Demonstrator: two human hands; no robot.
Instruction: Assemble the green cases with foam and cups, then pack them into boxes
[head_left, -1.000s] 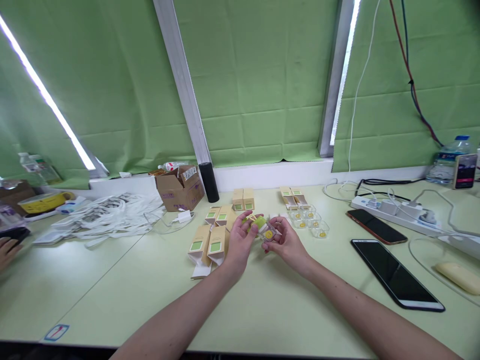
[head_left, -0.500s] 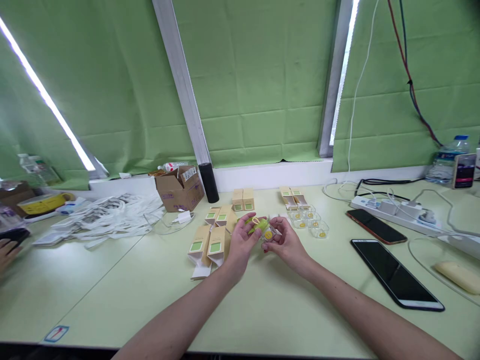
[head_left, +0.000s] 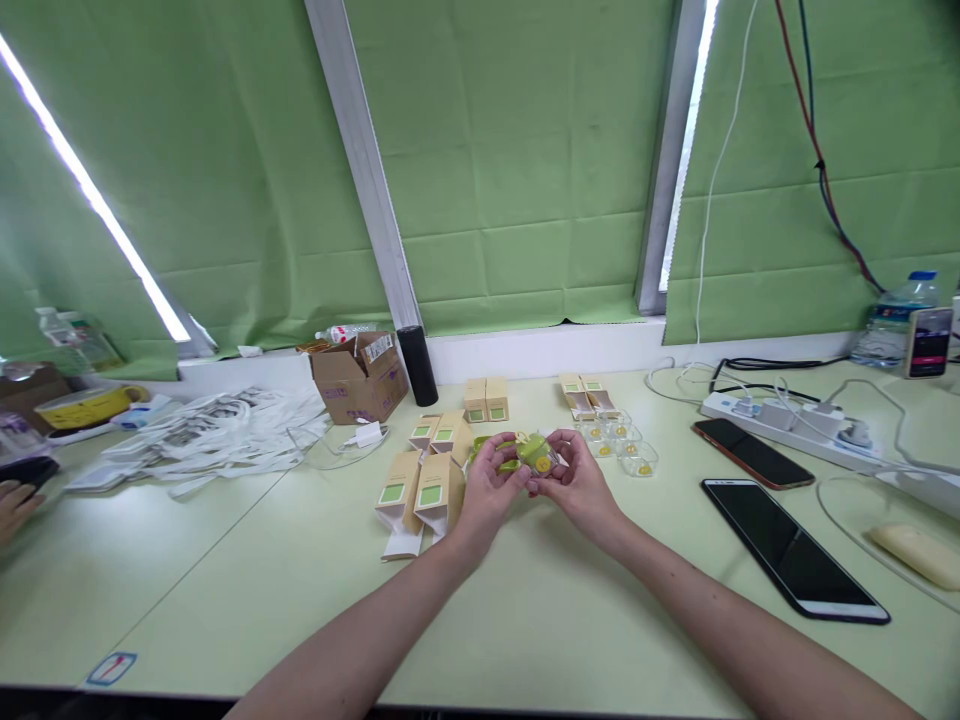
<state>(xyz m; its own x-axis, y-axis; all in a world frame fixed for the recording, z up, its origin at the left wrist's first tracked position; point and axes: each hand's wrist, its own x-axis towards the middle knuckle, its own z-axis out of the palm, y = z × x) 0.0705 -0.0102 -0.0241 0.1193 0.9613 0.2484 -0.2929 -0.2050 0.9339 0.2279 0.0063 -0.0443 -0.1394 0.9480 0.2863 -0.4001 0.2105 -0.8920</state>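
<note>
Between my two hands is a small green item with a yellow round part [head_left: 534,453]. My left hand [head_left: 489,484] grips its left side, with more green pieces beside the fingers. The fingers of my right hand [head_left: 576,473] are closed on its right edge, where something clear shows. Left of my hands stand several beige boxes with green squares [head_left: 437,487], some with open white flaps. To the right lie several clear plastic pieces with yellow centres [head_left: 637,459]. Behind are two closed beige boxes [head_left: 486,399] and two more with flaps [head_left: 585,391].
A cardboard box [head_left: 358,380] and a black cylinder [head_left: 417,366] stand at the back, beside a heap of white straps [head_left: 217,435]. Two phones, a large one [head_left: 793,547] nearer me, and a power strip [head_left: 795,425] lie right. Another person's hand [head_left: 15,505] is at far left.
The green item has turned and moved slightly right between my hands, and its top shows more fully. My left fingers have shifted lower around it.
</note>
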